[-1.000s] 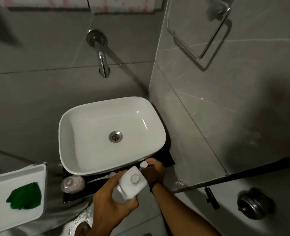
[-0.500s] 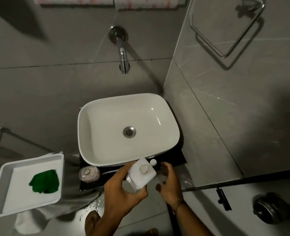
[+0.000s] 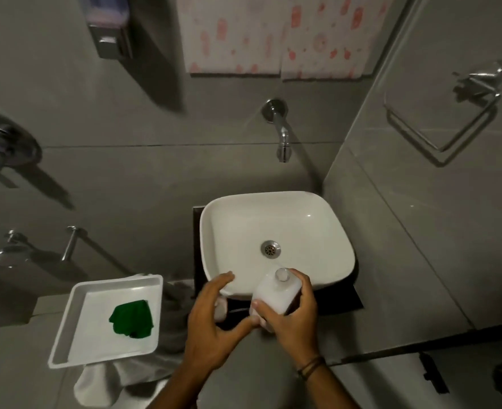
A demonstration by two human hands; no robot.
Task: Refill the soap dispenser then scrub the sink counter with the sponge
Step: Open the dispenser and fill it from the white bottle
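Observation:
A white refill bottle (image 3: pixel 274 293) with a clear neck is tilted over the front rim of the white sink (image 3: pixel 326 228), and my right hand (image 3: pixel 295 323) is closed around it. Just left of the bottle, my left hand (image 3: pixel 211 323) has its fingers spread and holds nothing; its thumb reaches toward the bottle's base. The grey wall-mounted soap dispenser (image 3: pixel 111 33) hangs high at the upper left. A green sponge (image 3: pixel 131 320) lies in a white tray (image 3: pixel 67 329) to the left. The black counter (image 3: pixel 347 302) shows under the sink.
A wall tap (image 3: pixel 282 134) juts out above the sink. A patterned towel (image 3: pixel 273 33) hangs at the top, and a metal towel ring (image 3: pixel 441 122) is on the right wall. A small pale round object (image 3: pixel 220 308) sits half hidden behind my left hand.
The bottle has passed from my left hand to my right hand, and my left hand has let go. The view has tilted up and right, bringing the wall dispenser into sight.

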